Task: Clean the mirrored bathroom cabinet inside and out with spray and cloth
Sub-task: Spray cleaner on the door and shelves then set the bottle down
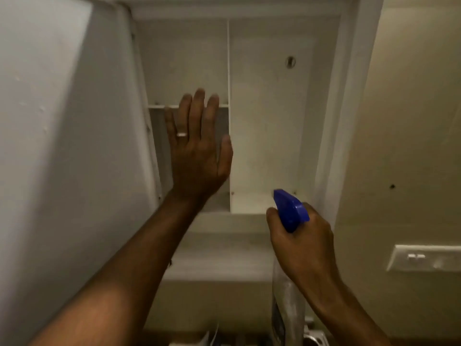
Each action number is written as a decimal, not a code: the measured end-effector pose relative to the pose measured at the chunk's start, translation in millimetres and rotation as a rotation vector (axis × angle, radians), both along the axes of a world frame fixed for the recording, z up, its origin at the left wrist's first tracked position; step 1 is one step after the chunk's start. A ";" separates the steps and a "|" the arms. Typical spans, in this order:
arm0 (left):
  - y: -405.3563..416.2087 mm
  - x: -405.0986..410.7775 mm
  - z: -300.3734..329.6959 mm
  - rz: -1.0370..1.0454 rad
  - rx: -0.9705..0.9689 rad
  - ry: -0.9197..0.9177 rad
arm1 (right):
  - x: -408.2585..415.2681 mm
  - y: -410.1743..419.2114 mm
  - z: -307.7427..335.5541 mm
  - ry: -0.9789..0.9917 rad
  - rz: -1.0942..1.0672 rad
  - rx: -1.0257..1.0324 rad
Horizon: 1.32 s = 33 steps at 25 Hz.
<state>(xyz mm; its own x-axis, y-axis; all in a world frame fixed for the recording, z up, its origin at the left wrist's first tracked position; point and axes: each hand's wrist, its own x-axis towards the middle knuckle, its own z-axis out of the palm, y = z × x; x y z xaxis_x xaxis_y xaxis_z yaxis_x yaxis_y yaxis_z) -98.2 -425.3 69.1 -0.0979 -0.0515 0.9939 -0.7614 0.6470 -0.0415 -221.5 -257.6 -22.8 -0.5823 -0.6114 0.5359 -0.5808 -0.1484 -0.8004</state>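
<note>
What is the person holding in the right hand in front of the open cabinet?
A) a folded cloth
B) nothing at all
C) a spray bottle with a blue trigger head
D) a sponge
C: the right hand grips a spray bottle with a blue trigger head aimed into the cabinet, while the left hand is raised with fingers spread, holding nothing.

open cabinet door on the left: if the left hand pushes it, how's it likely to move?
The cabinet door is a flat rigid panel, so it should swing as one piece rather than flex. Its hinged edge sits at the cabinet opening, so a light push from the left hand, raised with straight fingers, probably moves it easily. As a mirrored door it may be fragile; the glass isn't visible here.
</note>
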 end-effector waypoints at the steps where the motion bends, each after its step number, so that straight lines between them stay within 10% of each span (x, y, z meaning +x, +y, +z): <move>1: -0.7 0.5 -0.3 0.003 -0.007 0.008 | 4.2 0.9 -9.0 0.011 0.022 0.016; 33: -15.4 2.0 -5.1 0.119 -0.207 0.057 | 29.0 -5.3 -141.5 -0.001 -0.004 0.030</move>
